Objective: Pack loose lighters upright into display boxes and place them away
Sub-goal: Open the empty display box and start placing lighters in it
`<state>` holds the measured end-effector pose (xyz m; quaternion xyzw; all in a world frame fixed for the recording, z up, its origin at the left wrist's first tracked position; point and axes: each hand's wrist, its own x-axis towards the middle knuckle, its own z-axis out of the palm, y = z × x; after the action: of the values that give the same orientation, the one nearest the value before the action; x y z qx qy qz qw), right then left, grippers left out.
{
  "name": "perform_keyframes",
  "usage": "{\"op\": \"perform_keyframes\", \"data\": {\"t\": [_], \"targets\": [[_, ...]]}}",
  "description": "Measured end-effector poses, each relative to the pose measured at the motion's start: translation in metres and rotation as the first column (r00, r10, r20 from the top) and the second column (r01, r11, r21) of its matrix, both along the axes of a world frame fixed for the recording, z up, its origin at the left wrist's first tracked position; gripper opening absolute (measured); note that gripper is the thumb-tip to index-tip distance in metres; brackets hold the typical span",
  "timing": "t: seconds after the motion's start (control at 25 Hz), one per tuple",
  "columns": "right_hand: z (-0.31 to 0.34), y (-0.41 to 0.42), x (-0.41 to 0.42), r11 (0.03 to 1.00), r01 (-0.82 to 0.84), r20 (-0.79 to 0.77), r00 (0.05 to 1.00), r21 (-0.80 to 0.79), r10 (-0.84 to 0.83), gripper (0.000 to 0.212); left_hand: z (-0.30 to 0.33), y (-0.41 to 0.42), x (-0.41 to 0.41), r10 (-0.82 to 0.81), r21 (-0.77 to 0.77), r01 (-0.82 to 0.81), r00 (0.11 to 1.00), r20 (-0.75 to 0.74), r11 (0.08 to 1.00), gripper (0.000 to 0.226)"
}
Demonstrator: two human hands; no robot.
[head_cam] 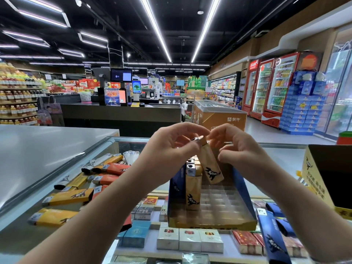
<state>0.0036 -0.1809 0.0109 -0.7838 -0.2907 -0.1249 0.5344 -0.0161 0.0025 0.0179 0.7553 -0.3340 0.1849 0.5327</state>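
- While both hands, left (pixel 171 147) and right (pixel 231 147), pinch one tan plastic lighter (pixel 210 164) tilted above the clear-fronted blue display box (pixel 245 189) on the glass bench (pixel 22 239).
- Risk: tilted entry may topple the upright lighters (pixel 192 187) inside that box.

Display box (pixel 211 210): right compartments open to me; standing lighters (pixel 192 187) block its left side. Loose lighters (pixel 80 189) crowd the glass counter (pixel 34 187) leftward. Yellow carton (pixel 323 180) walls the right; blue lighters (pixel 274 237), apparently, lie below it.

The left hand (pixel 172 147) and right hand (pixel 231 149) are bare; no rings or watch show. Both forearms are uncovered; sleeves lie outside the view.
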Motion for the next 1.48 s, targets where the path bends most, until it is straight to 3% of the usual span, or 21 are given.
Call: {"op": "perform_keyframes", "data": {"t": [0.16,0.28,0.4,0.6,1.48], "targets": [[-0.006,-0.009,0.013,0.930,0.341,0.071,0.940,-0.139,-0.334,0.039,0.005,0.002,-0.006,-0.075,0.060,0.075,0.997,0.004,0.995,0.031],[-0.012,-0.009,0.017,0.908,0.295,-0.073,0.941,-0.298,-0.330,0.052,0.009,0.007,-0.008,-0.109,0.136,0.108,0.994,-0.003,0.985,0.029],[-0.015,-0.008,0.018,0.885,0.282,-0.070,0.942,-0.370,-0.329,0.061,0.010,0.011,-0.009,-0.088,0.256,0.082,0.996,0.011,0.963,0.026],[-0.015,-0.007,0.017,0.875,0.256,-0.133,0.933,-0.412,-0.335,0.068,0.009,0.016,-0.007,-0.071,0.391,0.059,0.997,0.015,0.919,0.028],[-0.018,-0.017,0.026,0.849,0.321,-0.107,0.911,-0.420,-0.398,0.070,0.007,0.007,-0.011,0.015,0.556,-0.234,0.929,0.369,0.797,0.025]]}}
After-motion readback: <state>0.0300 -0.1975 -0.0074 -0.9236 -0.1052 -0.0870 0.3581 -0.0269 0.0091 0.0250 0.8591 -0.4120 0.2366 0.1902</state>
